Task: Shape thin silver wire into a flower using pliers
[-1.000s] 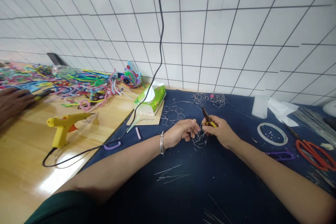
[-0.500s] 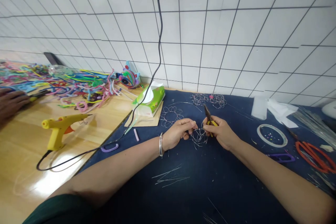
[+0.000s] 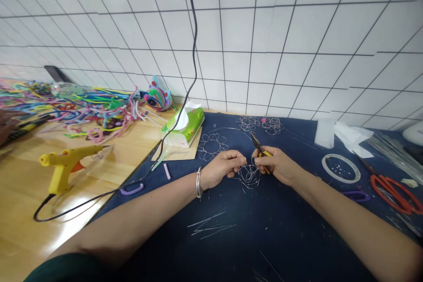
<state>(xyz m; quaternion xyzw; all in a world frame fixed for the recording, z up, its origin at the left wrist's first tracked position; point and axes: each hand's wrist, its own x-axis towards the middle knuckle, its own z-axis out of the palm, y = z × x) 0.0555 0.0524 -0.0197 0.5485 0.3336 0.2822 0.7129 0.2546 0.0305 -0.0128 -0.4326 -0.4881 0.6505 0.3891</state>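
Between my hands hangs a looped wire piece [image 3: 249,177] with thin ends sticking out below. My left hand [image 3: 224,168] pinches its upper left edge, thumb and fingers together. In my right hand [image 3: 276,165] are pliers with yellow handles [image 3: 256,142], jaws pointing up and away from the wire. The right thumb and forefinger also press on the wire's upper right side. A flower-shaped wire ring [image 3: 213,146] lies just beyond my left hand. Further back is a tangle of wire shapes [image 3: 259,124] with a pink bit in it.
Cut wires [image 3: 211,224] lie on the dark blue cloth in front. To the right are a white ring dish [image 3: 341,168] with beads and red-handled scissors [image 3: 393,194]. At left, a yellow glue gun [image 3: 66,167], a tissue pack [image 3: 185,125], and colourful pipe cleaners [image 3: 99,108] beside another person's hand [image 3: 7,125].
The whole view has shifted slightly, so most things sit a little further left. My hands keep the same hold on the wire and pliers. The other person's hand has drawn back left.
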